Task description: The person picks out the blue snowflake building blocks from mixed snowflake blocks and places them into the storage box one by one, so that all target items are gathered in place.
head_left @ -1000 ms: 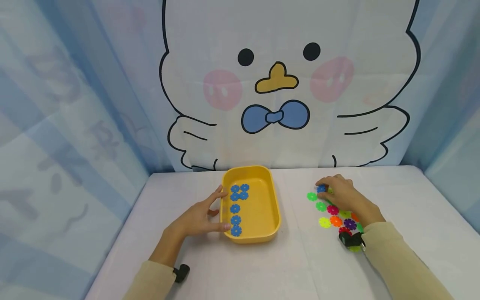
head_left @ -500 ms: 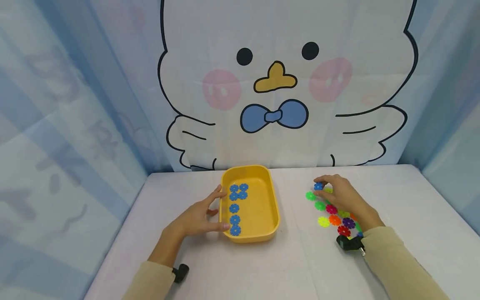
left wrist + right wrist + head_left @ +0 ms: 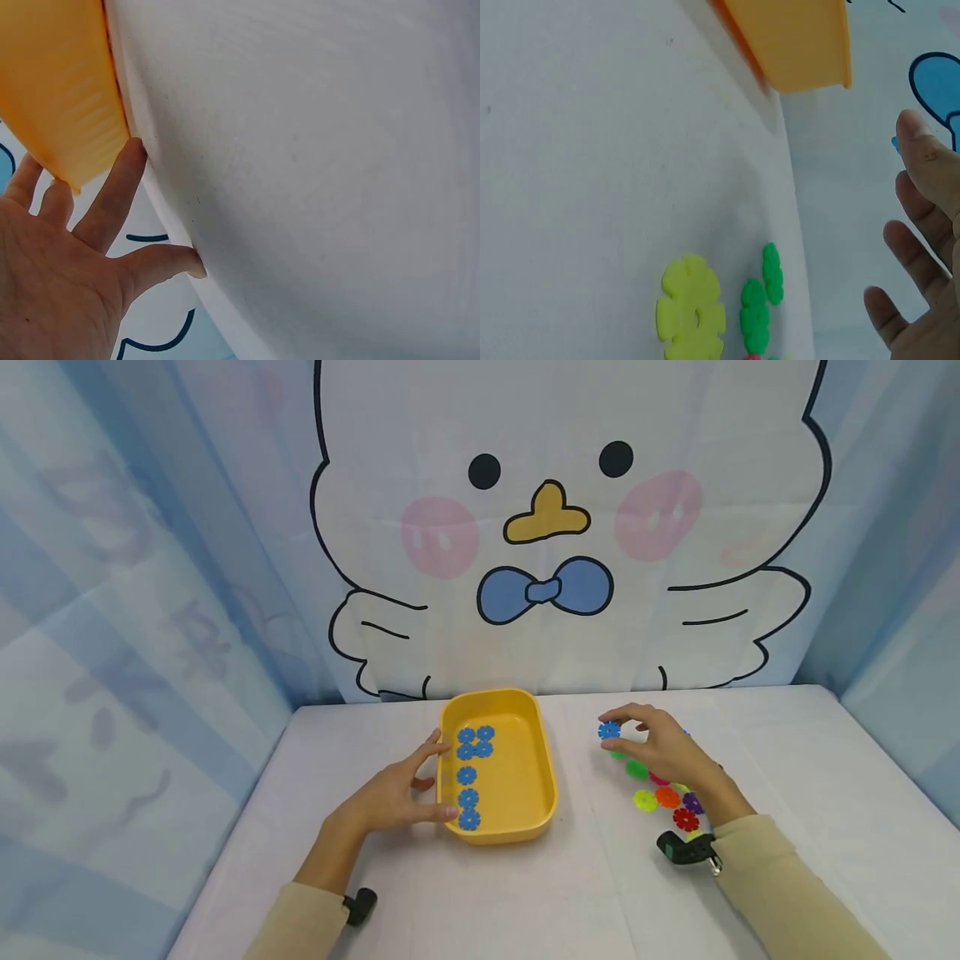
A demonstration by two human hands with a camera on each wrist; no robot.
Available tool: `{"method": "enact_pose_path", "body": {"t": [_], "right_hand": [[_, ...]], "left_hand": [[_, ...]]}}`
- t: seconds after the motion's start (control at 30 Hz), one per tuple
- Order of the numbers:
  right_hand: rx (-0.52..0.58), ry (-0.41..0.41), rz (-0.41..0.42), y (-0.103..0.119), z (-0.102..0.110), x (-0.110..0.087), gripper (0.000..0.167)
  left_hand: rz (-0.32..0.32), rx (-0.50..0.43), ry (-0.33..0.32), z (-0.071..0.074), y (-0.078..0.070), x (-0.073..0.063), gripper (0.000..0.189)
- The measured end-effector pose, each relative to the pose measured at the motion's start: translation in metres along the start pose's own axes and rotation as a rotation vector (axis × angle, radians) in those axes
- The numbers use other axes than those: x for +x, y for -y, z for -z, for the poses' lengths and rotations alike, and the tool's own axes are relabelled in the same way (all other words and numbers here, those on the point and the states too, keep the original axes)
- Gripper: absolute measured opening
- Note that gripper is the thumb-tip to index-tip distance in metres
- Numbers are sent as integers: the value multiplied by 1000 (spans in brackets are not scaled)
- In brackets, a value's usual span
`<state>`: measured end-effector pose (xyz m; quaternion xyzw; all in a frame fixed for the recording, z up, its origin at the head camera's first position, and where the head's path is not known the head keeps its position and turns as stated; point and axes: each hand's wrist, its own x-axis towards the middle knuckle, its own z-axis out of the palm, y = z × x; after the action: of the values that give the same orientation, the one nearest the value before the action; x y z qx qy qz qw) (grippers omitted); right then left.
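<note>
My right hand (image 3: 660, 745) pinches a blue flower-shaped plastic disc (image 3: 609, 730) between thumb and fingers, above the table to the right of the yellow tray (image 3: 517, 837). In the right wrist view only a sliver of that disc shows behind the thumb. My left hand (image 3: 401, 789) rests against the tray's left side with fingers spread, its thumb and a fingertip touching the rim. Several blue flower-shaped discs (image 3: 467, 775) lie inside along the tray's left half. The left wrist view shows the hand (image 3: 67, 277) with fairly straight fingers beside the yellow tray wall (image 3: 75, 90).
Loose flower-shaped discs in mixed colours lie beneath and in front of my right hand, among them an orange disc (image 3: 667, 797), a red disc (image 3: 686, 819) and a yellow disc (image 3: 645, 801). A patterned curtain (image 3: 547, 652) hangs behind the white table (image 3: 525, 902).
My right hand has lifted the blue disc from the loose discs and moved left toward the tray. The left hand has stayed at the tray's side.
</note>
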<state>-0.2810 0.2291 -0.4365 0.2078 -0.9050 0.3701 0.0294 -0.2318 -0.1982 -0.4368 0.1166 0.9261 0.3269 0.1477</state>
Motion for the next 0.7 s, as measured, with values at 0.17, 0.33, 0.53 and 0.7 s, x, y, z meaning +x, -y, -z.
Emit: {"method": "enact_pose_path", "body": {"t": [0.17, 0.33, 0.53, 0.7], "right_hand": [[19, -13, 49, 12, -4, 3, 42], [50, -15, 84, 20, -10, 6, 39], [65, -36, 115, 27, -18, 9, 35], [93, -45, 143, 31, -25, 10, 35]], "left_hand": [[4, 4, -1, 0, 1, 0, 99], [3, 10, -5, 0, 2, 1, 99], [3, 5, -1, 0, 2, 0, 99], [-3, 9, 6, 2, 1, -1, 98]]}}
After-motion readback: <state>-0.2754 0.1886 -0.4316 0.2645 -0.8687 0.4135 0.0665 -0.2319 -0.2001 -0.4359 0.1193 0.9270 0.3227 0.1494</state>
